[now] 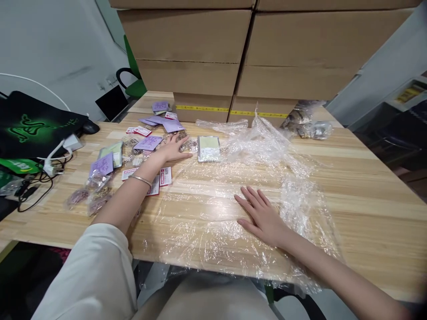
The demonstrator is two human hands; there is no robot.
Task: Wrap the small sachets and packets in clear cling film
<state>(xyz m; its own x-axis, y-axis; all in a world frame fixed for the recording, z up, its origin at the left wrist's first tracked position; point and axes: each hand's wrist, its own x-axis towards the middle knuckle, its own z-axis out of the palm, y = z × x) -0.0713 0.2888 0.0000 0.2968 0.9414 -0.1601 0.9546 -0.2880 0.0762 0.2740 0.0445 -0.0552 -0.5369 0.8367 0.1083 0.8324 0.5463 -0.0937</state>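
Note:
A large sheet of clear plastic wrap (pixel 213 195) lies spread over the wooden table (pixel 367 186). My right hand (pixel 262 215) rests flat on it, fingers stretched out and apart, holding nothing. My left hand (pixel 173 149) reaches forward to the left, fingers extended and resting on a small clear packet (pixel 188 144) among purple cards (pixel 148 143). A thin bracelet (pixel 140 179) circles the left wrist. Just right of that hand lies a pale green packet (pixel 208 147) at the wrap's far edge.
Stacked cardboard boxes (pixel 240 53) wall off the table's back. Red-and-white labels (pixel 160 178) and small bagged items (pixel 90 195) scatter on the left. A black-and-green bag (pixel 30 124), cables and a white charger (pixel 58 155) sit at the far left. More bagged items (pixel 307 122) lie back right.

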